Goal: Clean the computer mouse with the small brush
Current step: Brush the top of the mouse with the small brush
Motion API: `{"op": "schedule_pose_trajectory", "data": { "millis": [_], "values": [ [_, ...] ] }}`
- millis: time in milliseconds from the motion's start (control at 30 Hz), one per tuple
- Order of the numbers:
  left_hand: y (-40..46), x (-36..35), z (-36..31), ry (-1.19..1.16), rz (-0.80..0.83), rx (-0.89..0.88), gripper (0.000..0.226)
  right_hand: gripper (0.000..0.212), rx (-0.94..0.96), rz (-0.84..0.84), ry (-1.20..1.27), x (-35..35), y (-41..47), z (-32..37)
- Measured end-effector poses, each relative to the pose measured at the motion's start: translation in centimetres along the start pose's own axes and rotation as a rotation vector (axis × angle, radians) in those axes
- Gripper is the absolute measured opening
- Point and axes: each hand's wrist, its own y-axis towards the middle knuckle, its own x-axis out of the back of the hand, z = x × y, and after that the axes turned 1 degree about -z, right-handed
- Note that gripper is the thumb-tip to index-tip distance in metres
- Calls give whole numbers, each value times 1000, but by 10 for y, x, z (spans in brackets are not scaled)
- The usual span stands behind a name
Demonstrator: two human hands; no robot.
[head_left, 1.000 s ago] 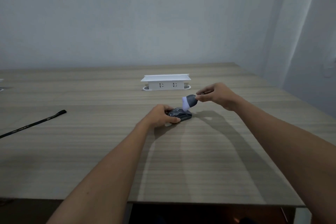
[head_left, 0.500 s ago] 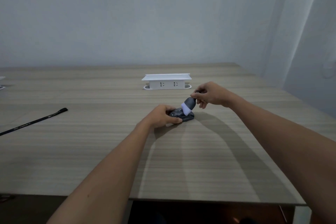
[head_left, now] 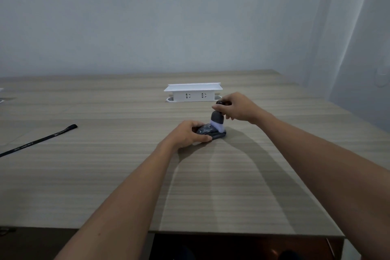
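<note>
Brush in right hand touches mouse

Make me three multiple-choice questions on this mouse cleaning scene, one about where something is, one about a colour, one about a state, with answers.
1. Where is the power strip?
A. behind the mouse
B. under the table
C. in the left hand

2. What colour are the brush bristles?
A. red
B. white
C. green

3. What is the mouse doing?
A. hanging off the table
B. lifted in the air
C. held down on the table

Answers: 1 A, it stands farther back on the table. 2 B, the tuft on the mouse is white. 3 C, the left hand grips it while the right hand brushes.
</note>
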Motion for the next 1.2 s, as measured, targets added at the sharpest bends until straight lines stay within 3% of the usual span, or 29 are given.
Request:
{"op": "schedule_pose_trajectory", "data": {
  "millis": [133,367,567,767,1000,1200],
  "values": [
    [1,-1,3,3,-4,-9,50,23,-8,17,88,-3,1,1],
    [3,0,3,19,-4,4,52,27,-72,-24,-226,4,3,-12],
    [1,1,-2,51,6,6,52,18,25,18,-110,-2,7,10],
    [2,2,0,50,10,2,50,33,-119,-4,-284,1,8,-11],
    [3,3,-3,81,27,38,56,24,-62,-2,-16,1,7,3],
    [4,2,-4,68,23,43,53,26,-146,17,-274,2,8,-11]
  ]
}}
